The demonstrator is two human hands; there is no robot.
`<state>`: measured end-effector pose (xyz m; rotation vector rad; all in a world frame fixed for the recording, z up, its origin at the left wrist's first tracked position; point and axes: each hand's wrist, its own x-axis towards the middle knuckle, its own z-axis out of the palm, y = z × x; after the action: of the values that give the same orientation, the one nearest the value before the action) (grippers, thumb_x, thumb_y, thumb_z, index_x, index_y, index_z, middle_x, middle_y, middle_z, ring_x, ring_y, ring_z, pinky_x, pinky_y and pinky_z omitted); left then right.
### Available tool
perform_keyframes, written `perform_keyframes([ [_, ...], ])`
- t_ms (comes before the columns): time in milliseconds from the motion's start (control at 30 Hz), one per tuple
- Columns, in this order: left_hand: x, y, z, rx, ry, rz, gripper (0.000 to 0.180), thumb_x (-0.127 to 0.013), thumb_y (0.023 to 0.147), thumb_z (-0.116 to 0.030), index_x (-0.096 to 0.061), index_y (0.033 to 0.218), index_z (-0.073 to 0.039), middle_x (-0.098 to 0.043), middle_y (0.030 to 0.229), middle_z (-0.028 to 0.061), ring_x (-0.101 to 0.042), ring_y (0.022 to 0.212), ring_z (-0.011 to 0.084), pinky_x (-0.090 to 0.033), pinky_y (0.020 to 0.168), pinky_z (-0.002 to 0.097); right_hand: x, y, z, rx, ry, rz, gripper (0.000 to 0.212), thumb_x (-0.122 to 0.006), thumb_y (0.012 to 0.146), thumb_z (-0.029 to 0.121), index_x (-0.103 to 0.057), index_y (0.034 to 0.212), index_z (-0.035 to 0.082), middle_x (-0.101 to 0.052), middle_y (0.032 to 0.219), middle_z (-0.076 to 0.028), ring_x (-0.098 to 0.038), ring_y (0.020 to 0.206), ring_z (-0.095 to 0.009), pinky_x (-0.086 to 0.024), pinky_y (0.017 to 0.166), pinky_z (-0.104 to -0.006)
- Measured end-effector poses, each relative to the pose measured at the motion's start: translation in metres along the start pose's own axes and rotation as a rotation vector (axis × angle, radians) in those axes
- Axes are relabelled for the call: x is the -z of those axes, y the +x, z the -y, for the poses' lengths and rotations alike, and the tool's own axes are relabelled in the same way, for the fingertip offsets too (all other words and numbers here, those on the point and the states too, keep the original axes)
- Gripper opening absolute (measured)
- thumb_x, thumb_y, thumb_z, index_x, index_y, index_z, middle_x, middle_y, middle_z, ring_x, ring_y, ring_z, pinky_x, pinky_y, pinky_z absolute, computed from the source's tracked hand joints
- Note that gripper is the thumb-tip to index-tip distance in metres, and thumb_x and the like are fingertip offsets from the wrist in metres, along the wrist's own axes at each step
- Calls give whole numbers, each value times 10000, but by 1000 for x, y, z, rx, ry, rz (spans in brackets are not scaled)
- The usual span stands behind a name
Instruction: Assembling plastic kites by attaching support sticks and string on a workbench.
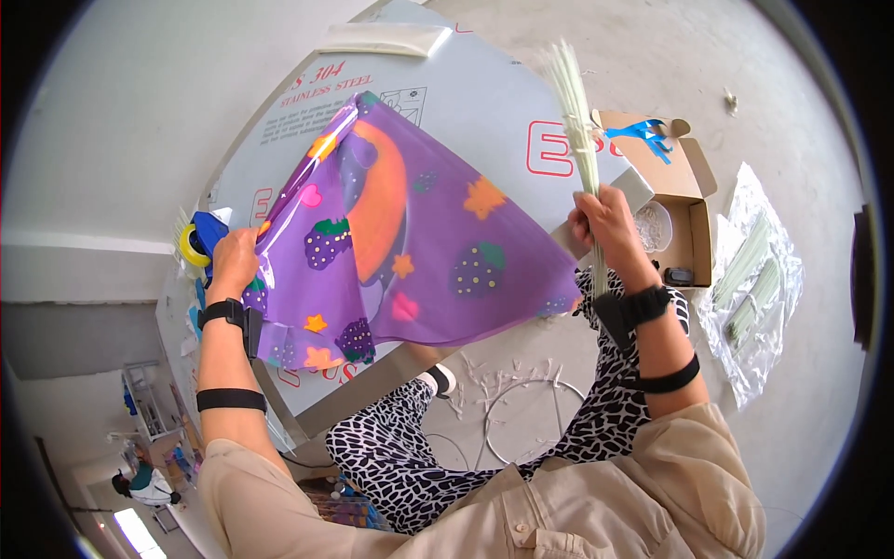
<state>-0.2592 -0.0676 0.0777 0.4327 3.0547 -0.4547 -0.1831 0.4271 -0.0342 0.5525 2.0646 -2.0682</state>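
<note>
My left hand (235, 258) is closed on the left edge of a purple, kite-shaped sheet (438, 252) printed with an orange crescent, stars, hearts and berries. That sheet spreads across the grey table (480, 102), and its lower edge hangs near my knees. In my right hand (610, 226) I hold a bundle of thin pale rods (579, 126) upright, its tips fanning out at the top. The bundle stands to the right of the sheet, apart from it.
Right of my right hand is an open cardboard box (705, 224) with blue ribbon (643, 136) and a white tub of small pieces (654, 225). A clear bag (752, 279) holds more rods. Yellow tape (192, 245) lies by my left hand. White pieces (489, 410) lie on the floor.
</note>
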Motion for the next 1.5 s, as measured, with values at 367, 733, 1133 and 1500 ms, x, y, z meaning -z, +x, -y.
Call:
perform_keyframes([
  [367, -16, -5, 0, 98, -60, -49, 207, -523, 717, 47, -633, 880, -18, -629, 831, 208, -605, 811, 391, -488, 705, 459, -15, 87, 14, 466, -1227, -297, 264, -550, 826, 246, -603, 907, 0, -561, 966, -188, -557, 948, -351, -450, 787, -439],
  [733, -22, -7, -5, 147, -66, -69, 205, -541, 715, 45, -633, 889, -9, -631, 834, 213, -607, 820, 389, -491, 715, 456, -19, 87, 17, 425, -1229, -257, 429, -678, 772, 333, -599, 1030, -1, -542, 1041, -177, -574, 976, -340, -477, 814, -411],
  [1133, -29, -6, -4, 148, -99, -80, 217, -580, 686, 45, -635, 890, -7, -635, 827, 205, -611, 805, 387, -495, 696, 451, -18, 125, 21, 444, -1373, -217, 283, -578, 836, 206, -591, 1020, -9, -570, 1058, -190, -544, 1049, -346, -457, 848, -417],
  [1500, -38, -6, 5, 202, -89, -56, 190, -522, 734, 12, -639, 881, -18, -634, 819, 207, -608, 815, 387, -488, 700, 463, -40, 95, 34, 455, -1353, -254, 533, -676, 747, 409, -560, 1117, 43, -516, 1129, -136, -452, 1140, -315, -368, 942, -442],
])
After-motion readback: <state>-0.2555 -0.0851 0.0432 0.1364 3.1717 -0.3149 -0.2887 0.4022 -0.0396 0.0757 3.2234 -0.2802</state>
